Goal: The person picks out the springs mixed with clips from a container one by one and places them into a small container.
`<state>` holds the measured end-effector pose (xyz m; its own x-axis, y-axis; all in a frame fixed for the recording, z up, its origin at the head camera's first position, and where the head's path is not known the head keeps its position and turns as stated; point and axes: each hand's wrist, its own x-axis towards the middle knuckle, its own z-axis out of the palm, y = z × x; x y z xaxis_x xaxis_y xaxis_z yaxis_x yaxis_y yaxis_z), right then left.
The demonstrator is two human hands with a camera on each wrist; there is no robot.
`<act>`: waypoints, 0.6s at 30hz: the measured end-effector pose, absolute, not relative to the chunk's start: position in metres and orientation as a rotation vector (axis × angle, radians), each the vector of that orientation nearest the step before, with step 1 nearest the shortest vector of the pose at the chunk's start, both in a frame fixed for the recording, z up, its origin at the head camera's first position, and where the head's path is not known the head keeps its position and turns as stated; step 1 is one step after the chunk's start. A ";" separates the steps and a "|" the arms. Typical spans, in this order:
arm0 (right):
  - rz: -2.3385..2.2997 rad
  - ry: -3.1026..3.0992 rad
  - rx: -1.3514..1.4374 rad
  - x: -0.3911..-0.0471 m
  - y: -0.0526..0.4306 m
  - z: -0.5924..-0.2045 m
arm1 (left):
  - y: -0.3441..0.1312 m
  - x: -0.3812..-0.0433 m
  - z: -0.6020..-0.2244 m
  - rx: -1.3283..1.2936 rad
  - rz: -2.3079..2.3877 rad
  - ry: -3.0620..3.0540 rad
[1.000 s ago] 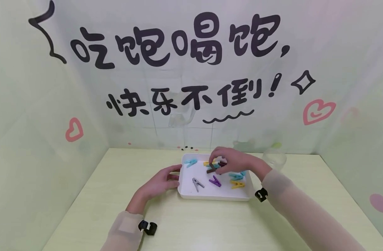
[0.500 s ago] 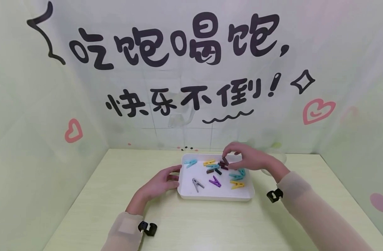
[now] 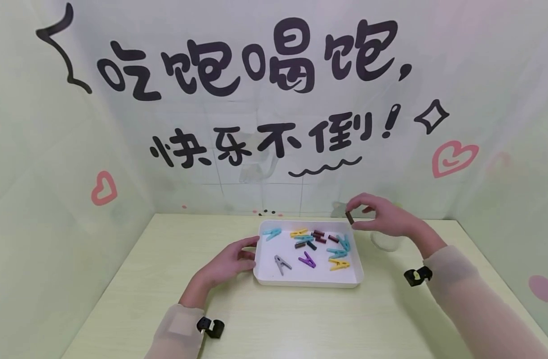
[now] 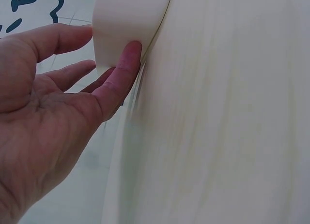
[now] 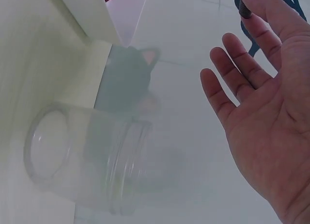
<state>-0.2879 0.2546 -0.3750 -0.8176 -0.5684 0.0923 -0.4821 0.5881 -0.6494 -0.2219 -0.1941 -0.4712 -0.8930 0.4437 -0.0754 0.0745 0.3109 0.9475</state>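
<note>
My right hand point(image 3: 386, 217) is raised beyond the tray's back right corner and pinches a small dark spring point(image 3: 349, 217) between thumb and index finger. In the right wrist view the spring point(image 5: 244, 10) looks ribbed, and the other fingers are spread. A clear open-topped jar point(image 5: 87, 156) stands on the table below that hand, partly covered by it in the head view. At the left end of the white tray point(image 3: 307, 283), my left hand point(image 3: 229, 262) touches the wall with relaxed fingers point(image 4: 127, 64). Several dark red and brown springs point(image 3: 320, 240) lie inside the tray.
Also in the tray are clothespins: a grey one point(image 3: 282, 264), a purple one point(image 3: 307, 260), yellow ones point(image 3: 339, 264) and several light blue ones point(image 3: 271, 233). Behind the pale wooden table point(image 3: 292, 319) hangs a printed backdrop point(image 3: 238, 194), which also runs along both sides.
My right hand has lifted from the tray with the spring and moved right and back, over the jar. Another spring now shows near the tray's right side. My left hand stays put.
</note>
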 end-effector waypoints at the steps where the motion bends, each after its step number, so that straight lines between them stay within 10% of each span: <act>1: -1.040 2.698 -0.878 -0.287 0.259 -0.374 | -0.194 -0.222 -0.471 0.470 1.609 2.261; 18: -1.012 2.860 -0.723 -0.283 0.335 -0.380 | -0.191 -0.221 -0.471 0.447 1.594 2.280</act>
<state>-0.2828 0.3347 -0.3798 -0.8924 -0.4324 0.1292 -0.4174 0.6819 -0.6007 -0.2213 -0.1915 -0.4709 -0.8990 0.4301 -0.0827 0.0700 0.3276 0.9422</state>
